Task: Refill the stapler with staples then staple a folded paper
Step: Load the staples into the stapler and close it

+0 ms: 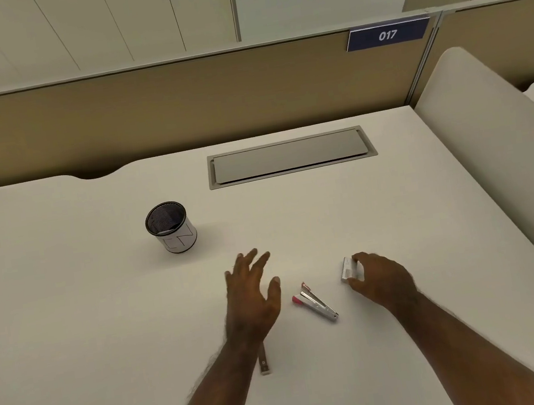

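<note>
A small silver stapler with pink ends (314,302) lies hinged open on the white desk, between my two hands. My left hand (252,293) hovers just left of it with fingers spread and straight, holding nothing. My right hand (380,277) curls its fingers and thumb around a small white box of staples (348,269) that sits on the desk to the right of the stapler. A thin grey strip (264,360) lies on the desk, partly hidden beneath my left wrist. No paper is in view.
A black mesh pen cup with a white wrap (171,227) stands to the back left. A grey cable hatch (290,156) is set into the desk at the back. Beige partition panels enclose the desk, and a padded white divider (490,143) runs along the right.
</note>
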Demonstrator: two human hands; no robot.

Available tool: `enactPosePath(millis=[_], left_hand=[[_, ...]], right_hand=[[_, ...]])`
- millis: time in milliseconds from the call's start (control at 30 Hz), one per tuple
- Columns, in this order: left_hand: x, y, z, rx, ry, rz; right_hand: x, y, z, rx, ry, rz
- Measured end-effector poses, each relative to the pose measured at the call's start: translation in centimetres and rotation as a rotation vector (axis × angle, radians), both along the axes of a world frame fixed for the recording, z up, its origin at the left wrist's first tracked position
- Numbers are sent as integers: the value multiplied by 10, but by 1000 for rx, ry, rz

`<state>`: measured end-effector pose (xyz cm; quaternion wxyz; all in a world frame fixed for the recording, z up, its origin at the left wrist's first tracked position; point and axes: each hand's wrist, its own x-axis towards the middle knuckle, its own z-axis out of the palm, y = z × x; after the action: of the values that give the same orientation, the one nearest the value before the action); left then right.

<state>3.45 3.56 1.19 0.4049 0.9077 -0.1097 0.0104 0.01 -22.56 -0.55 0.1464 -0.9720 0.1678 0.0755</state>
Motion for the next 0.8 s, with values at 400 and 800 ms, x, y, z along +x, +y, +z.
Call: enactPosePath(millis=[400, 800], left_hand=[[-3, 77, -49, 673, -6, 166], [-17, 93, -83, 719, 40, 87]], right_hand=[[10, 38, 28, 498, -220, -173], [8, 181, 19, 385, 110, 109]])
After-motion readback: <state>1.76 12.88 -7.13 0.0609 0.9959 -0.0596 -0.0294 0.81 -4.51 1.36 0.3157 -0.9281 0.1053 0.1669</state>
